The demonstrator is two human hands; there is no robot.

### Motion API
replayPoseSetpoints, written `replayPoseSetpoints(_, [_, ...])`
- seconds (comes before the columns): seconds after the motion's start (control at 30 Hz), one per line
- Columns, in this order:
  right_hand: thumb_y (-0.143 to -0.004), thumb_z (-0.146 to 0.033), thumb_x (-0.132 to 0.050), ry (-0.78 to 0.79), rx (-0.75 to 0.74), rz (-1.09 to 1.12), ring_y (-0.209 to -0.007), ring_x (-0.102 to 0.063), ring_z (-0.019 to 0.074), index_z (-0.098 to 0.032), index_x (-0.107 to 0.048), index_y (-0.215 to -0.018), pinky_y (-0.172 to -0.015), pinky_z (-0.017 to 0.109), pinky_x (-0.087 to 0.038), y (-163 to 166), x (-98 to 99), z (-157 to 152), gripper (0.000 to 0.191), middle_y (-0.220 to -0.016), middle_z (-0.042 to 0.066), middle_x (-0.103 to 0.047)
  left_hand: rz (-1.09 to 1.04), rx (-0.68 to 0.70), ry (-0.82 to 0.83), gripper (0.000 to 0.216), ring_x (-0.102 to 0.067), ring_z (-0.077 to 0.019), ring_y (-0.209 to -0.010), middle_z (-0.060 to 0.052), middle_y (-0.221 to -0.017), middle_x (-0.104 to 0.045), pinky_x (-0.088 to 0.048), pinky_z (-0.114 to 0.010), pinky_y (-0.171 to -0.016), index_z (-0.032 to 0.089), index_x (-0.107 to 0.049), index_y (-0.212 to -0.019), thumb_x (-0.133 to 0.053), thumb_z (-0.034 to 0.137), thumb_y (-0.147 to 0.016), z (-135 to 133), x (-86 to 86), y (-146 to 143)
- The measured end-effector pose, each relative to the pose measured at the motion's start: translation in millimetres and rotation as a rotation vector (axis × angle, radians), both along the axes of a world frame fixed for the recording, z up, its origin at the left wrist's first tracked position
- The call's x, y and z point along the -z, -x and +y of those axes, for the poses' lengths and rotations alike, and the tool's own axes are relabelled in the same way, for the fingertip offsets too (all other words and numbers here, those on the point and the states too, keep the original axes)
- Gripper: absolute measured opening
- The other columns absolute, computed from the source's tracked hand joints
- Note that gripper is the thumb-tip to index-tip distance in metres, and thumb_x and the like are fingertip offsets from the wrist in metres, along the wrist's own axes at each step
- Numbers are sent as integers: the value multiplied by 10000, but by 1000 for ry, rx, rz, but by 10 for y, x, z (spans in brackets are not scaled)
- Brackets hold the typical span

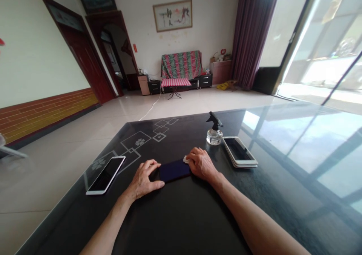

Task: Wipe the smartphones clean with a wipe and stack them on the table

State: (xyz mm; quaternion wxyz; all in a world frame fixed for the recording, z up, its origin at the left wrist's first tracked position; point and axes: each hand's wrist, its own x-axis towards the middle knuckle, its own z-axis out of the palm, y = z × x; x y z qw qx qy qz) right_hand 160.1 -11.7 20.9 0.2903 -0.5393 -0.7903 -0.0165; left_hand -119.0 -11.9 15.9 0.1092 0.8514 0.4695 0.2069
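A dark blue smartphone [174, 171] lies flat and crosswise on the black table. At its left end my left hand [145, 178] steadies it, thumb at the near corner and fingers at the far corner. My right hand [202, 165] rests on the phone's right end, its fingers closed on a small white wipe [186, 160]. Only a bit of the wipe shows past the fingertips; whether it is paper or cloth I cannot tell. Beyond the right hand stands a clear spray bottle [214, 136] with a black trigger head.
To the left lies a white-framed phone [106, 175], screen up. A stack of white devices [240, 151] sits right of the bottle. The glossy black table [181, 225] has its left edge beside the tiled floor. A low checkered table [175, 82] stands by the far wall.
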Motion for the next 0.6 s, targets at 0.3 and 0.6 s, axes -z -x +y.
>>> replayPoseSetpoints(0.3, [-828,-158,-512,15,11,-30,-844,-534,181,-230,-726,-900,-790,300,-361,35,-46,-35,237,-947,53,-622,46,-30,70,600,-450,-280,-1152,-34,-1286,-466,-367,-435,-1037,281,-553,-1253,-687,444,-691,8,-33,-24])
replayPoseSetpoints(0.6, [-874,-186,-480,32,11,-42,-860,-540,173,-239,-701,-981,-837,302,-340,-125,-42,-298,251,-982,53,-602,67,-78,103,585,-418,-293,-1191,-46,-1281,-451,-361,-430,-1045,261,-563,-1223,-669,448,-679,-55,-76,-89])
